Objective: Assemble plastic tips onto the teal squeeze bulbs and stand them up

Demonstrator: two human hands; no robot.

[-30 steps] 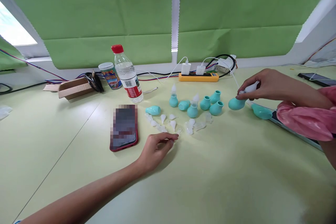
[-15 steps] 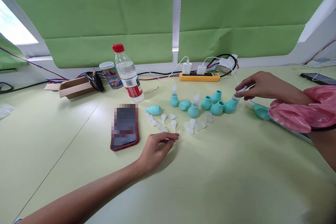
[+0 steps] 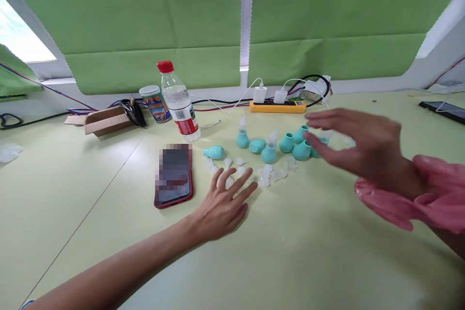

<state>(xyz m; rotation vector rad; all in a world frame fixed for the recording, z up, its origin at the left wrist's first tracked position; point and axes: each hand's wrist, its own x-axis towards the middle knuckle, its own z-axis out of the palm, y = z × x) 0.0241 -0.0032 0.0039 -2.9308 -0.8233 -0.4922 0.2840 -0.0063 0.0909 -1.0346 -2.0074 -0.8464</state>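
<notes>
My left hand lies palm down with its fingers spread, its fingertips over small translucent plastic tips on the table. More clear plastic parts lie just to its right. My right hand, a little blurred, is in the air with thumb and fingers apart and nothing visible between them. Behind its fingertips, several turquoise squeeze bulbs stand with open necks; the rightmost bulb is partly hidden. Two upright bulbs carry clear tips. A turquoise bulb rests on its side near the phone.
A red-cased phone lies left of my left hand. Behind it stand a red-capped water bottle, a patterned can and an open cardboard box. A yellow power strip with chargers sits by the wall. Another phone lies far right.
My right hand has let go of the clear-topped piece at the rightmost bulb, opened and moved nearer. My left hand has turned palm down and spread its fingers over the small parts.
</notes>
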